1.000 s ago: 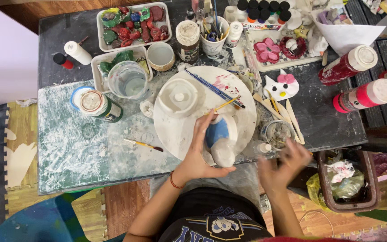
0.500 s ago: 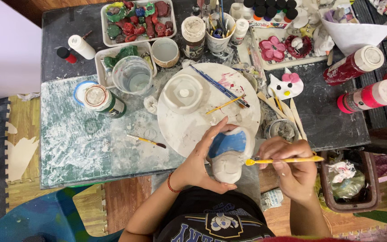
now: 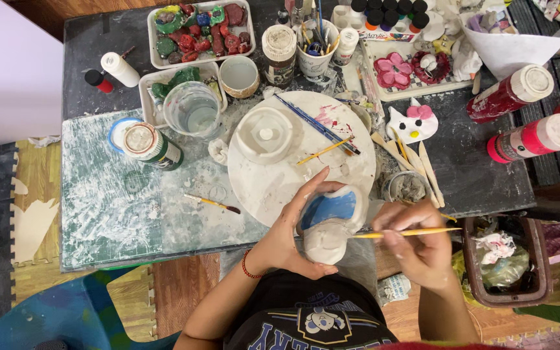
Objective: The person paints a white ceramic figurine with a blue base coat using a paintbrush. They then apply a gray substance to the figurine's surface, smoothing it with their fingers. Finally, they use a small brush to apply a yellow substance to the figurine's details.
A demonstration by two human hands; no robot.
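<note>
Painting a small white clay figure with a blue patch (image 3: 329,220), held just above the near edge of the table (image 3: 111,214). Left hand (image 3: 290,243) clamped around it; right hand (image 3: 416,243) pinching a thin yellow-handled brush (image 3: 403,233), tip at the figure's side. Next, probably steady strokes. Behind, a round white board (image 3: 273,181); right, two red bottles with white caps (image 3: 520,113).

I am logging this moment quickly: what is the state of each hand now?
Left hand: closed around the white clay piece with a blue patch.
Right hand: fingers closed on a thin yellow paintbrush, its tip at the clay piece.
</note>
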